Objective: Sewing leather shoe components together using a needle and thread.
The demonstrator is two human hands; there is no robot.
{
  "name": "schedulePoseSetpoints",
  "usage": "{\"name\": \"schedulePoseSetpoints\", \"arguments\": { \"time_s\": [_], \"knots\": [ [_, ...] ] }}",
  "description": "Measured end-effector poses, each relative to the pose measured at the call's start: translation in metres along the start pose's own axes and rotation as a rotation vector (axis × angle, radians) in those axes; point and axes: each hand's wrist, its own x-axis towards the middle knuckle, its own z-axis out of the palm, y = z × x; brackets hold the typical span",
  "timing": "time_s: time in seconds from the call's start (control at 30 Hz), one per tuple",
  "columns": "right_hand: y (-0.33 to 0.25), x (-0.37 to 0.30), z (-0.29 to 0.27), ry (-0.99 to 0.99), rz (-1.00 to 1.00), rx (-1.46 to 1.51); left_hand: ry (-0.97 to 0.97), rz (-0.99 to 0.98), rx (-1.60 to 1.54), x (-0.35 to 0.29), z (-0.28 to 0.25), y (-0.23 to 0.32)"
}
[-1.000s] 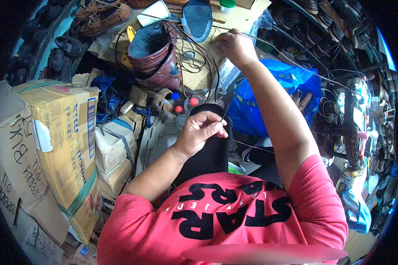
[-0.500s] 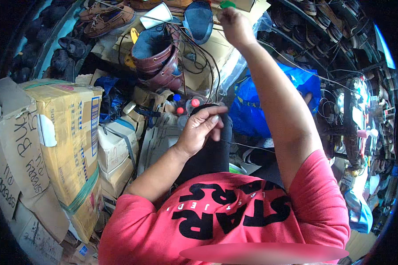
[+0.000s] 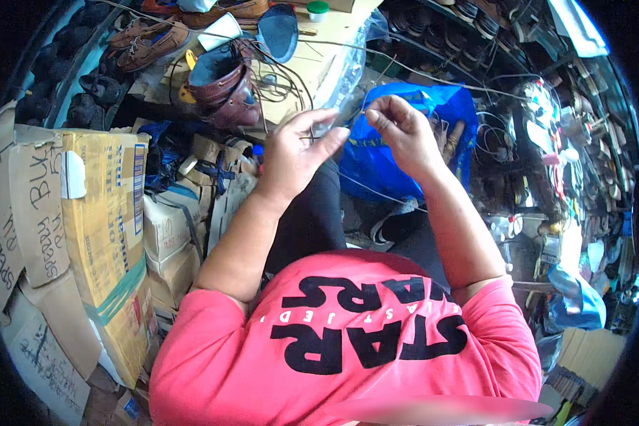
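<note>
At the table's (image 3: 326,62) edge, the maroon shoe (image 3: 224,94) lies forward-left, nearer the gaping left hand (image 3: 291,157) than the right hand (image 3: 408,135), pinched together, contents unclear.

Crowded shelves (image 3: 65,105) line both sides, with bright light (image 3: 581,30) upper right.

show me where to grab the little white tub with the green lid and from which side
Grip the tub around its white wall, below the lid, probably with the right hand, coming from the near right: it looks upright, the dark oval pad sits on its left, and tabletop shows on its right.
</note>
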Motion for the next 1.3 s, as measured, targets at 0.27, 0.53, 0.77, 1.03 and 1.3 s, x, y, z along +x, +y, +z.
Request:
{"name": "schedulePoseSetpoints", "arguments": {
  "time_s": [0.27, 0.53, 0.77, 1.03, 1.3],
  "knots": [
    [0.011, -0.050, -0.020, 0.052, -0.017, -0.035, -0.123, -0.076, -0.038, -0.021, 0.036, 0.015],
    [0.010, -0.071, -0.028, 0.102, 0.036, -0.066, -0.214, -0.118, -0.168, -0.028, 0.036, 0.012],
    [0.017, -0.079, -0.027, 0.067, 0.089, 0.046, -0.239, -0.059, -0.054, -0.038, 0.062, 0.016],
    [0.029, -0.092, -0.037, 0.121, 0.123, -0.058, -0.477, -0.355, -0.255, -0.040, 0.061, 0.014],
    [0.020, -0.103, -0.049, 0.298, -0.039, -0.214, -0.546, -0.576, -0.373, -0.036, 0.059, 0.013]
  ]
}}
